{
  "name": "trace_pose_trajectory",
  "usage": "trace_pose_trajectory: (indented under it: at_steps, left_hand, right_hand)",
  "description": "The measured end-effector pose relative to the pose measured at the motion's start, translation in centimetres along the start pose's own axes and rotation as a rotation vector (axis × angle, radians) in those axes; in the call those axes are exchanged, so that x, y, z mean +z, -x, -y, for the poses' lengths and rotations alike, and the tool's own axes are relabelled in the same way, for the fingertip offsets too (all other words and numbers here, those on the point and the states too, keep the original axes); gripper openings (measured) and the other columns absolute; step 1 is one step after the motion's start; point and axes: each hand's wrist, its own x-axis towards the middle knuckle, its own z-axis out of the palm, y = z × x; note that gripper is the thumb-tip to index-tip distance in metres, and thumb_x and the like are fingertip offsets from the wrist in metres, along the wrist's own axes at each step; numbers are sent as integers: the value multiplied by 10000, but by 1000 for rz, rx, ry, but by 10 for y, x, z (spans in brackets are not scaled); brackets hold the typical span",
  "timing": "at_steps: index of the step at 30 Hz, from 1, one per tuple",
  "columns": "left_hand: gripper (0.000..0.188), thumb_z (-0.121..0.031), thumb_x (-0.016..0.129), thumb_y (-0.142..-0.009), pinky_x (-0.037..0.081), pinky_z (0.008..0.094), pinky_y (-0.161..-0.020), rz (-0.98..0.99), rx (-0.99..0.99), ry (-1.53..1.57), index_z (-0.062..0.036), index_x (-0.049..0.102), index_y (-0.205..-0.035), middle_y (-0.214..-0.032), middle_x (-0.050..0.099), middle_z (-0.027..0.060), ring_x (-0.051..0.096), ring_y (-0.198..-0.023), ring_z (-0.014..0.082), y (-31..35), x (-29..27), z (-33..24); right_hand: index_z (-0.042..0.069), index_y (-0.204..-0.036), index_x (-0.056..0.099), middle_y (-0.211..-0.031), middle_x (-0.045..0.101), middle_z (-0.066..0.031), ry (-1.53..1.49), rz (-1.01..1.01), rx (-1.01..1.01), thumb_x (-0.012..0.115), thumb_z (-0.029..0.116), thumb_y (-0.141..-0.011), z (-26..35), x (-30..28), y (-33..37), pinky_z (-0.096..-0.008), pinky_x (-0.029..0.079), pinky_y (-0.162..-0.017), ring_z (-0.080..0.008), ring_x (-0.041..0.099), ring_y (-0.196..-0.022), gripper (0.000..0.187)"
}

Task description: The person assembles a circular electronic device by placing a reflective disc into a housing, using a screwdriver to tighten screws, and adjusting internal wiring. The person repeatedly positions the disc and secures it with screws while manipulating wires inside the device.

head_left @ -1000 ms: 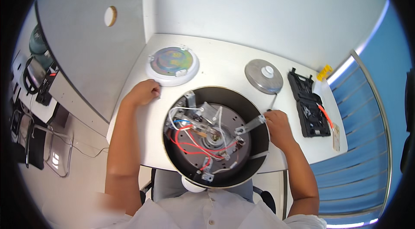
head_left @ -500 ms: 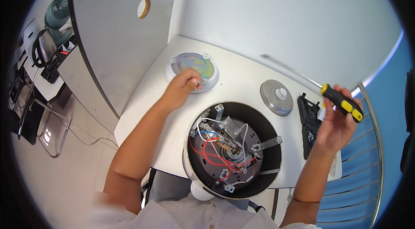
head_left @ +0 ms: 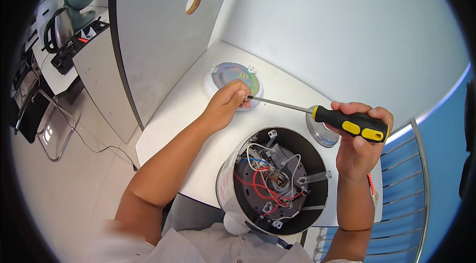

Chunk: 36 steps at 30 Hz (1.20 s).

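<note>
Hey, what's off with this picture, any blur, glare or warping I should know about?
Head view: fisheye warping, with black corners and the metal railing bowing near the rim; head view: a bright strip glares along the right edge of the white wall; head view: the left sleeve looks smeared, while the screwdriver is fairly crisp.

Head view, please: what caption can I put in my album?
The right hand holds a screwdriver up to the left hand, near an open round appliance with wires.
</note>
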Motion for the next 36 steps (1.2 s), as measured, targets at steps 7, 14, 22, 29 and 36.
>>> trace_pose_trajectory:
  at_steps: [7, 14, 22, 29, 36]
  left_hand:
    - [295, -290, 376, -988, 414, 257, -728, -4, -27, 46, -40, 494, -884, -867, 486, 29, 516, -773, 110, 0, 0, -2]
    - [310, -321, 376, -988, 426, 260, -743, 4, -56, 63, -50, 490, -893, -906, 484, 26, 532, -786, 113, 0, 0, -1]
    - [326, -340, 366, -988, 439, 266, -750, 24, -67, 63, -55, 490, -890, -918, 480, 33, 520, -807, 121, 0, -2, -1]
    - [336, -354, 378, -982, 456, 280, -777, 88, -77, 85, -52, 483, -880, -903, 475, 32, 478, -848, 123, 0, -3, -2]
    - [338, -359, 397, -974, 444, 268, -758, 158, -65, 106, -50, 482, -868, -879, 480, 27, 494, -793, 121, 0, -4, 0]
  right_hand:
    - [95, -1100, 331, -1040, 566, -250, 3, 10, -14, 585, 109, -752, -3, 1, 2, -450, 552, -791, -385, 590, -998, 430]
    - [96, -1093, 334, -1036, 570, -245, 6, 21, -21, 587, 114, -749, -2, 1, 5, -483, 512, -846, -382, 587, -992, 428]
    - [98, -1091, 338, -1019, 581, -238, 15, 4, -27, 599, 134, -748, -3, 1, 6, -507, 458, -902, -371, 592, -973, 433]
    - [96, -1086, 348, -1012, 586, -228, 25, 9, -18, 633, 189, -759, -4, -3, 4, -496, 469, -893, -365, 599, -962, 444]
    - [94, -1073, 361, -1002, 591, -220, -4, -3, 0, 637, 193, -771, -6, -12, -1, -487, 487, -872, -358, 612, -947, 421]
